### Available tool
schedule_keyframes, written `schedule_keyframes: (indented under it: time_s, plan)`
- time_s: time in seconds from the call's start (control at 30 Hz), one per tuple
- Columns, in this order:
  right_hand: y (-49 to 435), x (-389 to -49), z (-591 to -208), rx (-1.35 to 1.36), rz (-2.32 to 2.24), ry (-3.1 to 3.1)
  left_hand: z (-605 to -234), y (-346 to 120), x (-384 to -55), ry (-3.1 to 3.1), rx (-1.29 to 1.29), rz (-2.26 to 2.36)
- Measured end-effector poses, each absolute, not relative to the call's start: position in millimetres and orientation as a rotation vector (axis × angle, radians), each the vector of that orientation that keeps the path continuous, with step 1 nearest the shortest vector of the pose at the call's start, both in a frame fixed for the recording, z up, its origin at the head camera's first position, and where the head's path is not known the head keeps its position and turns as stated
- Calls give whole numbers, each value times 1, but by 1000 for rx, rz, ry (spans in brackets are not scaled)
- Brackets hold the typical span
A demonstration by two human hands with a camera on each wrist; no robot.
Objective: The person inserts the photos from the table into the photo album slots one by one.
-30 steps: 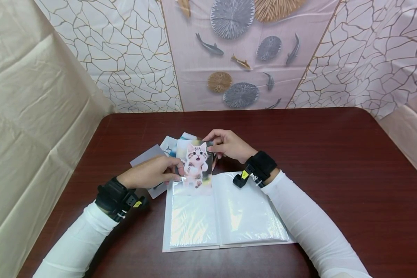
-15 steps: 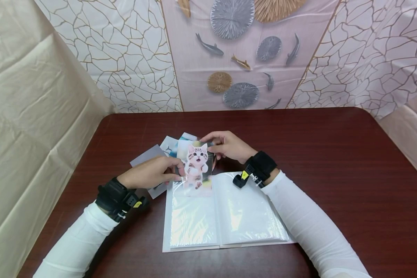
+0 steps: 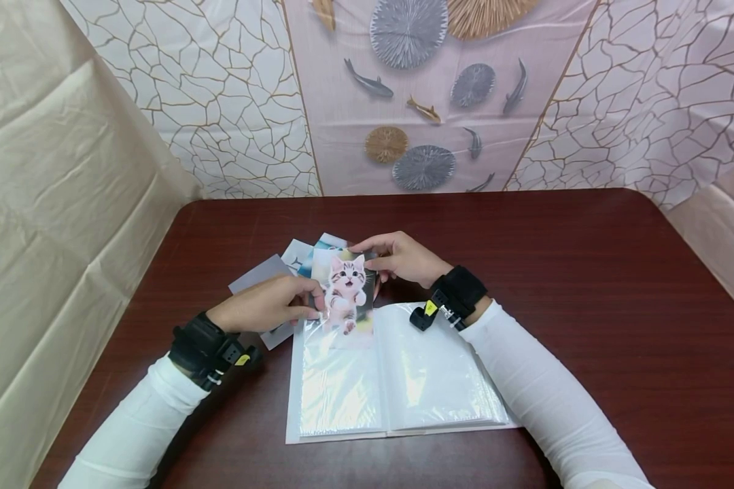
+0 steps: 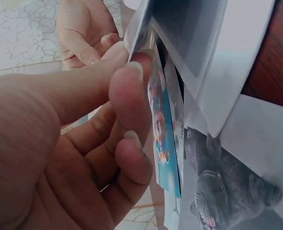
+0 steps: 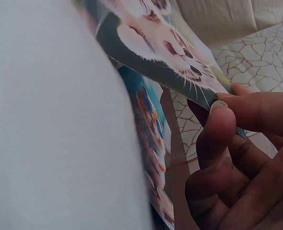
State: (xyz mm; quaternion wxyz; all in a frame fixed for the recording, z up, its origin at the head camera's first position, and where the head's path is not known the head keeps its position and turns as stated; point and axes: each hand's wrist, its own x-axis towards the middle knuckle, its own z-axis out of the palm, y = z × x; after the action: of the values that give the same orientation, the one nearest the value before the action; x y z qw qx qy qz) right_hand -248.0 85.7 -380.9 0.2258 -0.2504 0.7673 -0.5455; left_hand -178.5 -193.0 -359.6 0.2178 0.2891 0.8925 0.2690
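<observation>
A kitten photo [image 3: 346, 282] stands upright over the left page of an open photo album [image 3: 443, 367], its lower part behind the clear plastic sleeve [image 3: 339, 387]. At the photo's upper right corner, my right hand [image 3: 406, 258] pinches it between thumb and fingers, as the right wrist view also shows. My left hand [image 3: 269, 299] is at the photo's left edge by the sleeve's mouth. In the left wrist view its thumb and index finger pinch the thin glossy edge of the sleeve [image 4: 139, 31]; whether the photo's edge is also caught is hidden.
Several loose photos [image 3: 259, 273] lie fanned beneath and behind the left hand, partly under the album; one shows a grey cat [image 4: 211, 182]. The dark red wooden table [image 3: 587, 285] reaches to a patterned cloth backdrop [image 3: 238, 102]. A cream cloth [image 3: 55, 204] hangs at left.
The kitten photo has slid slightly down, deeper into the sleeve. My right hand has moved a little down and left with it; the left hand stays in place.
</observation>
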Motion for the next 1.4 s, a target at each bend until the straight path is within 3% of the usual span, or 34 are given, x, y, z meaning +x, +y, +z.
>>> schedule_keyframes:
  time_s: [1.4]
  plan:
    - [84, -248, -380, -695, -1429, 2077, -363, -193, -181, 2466, 788, 732]
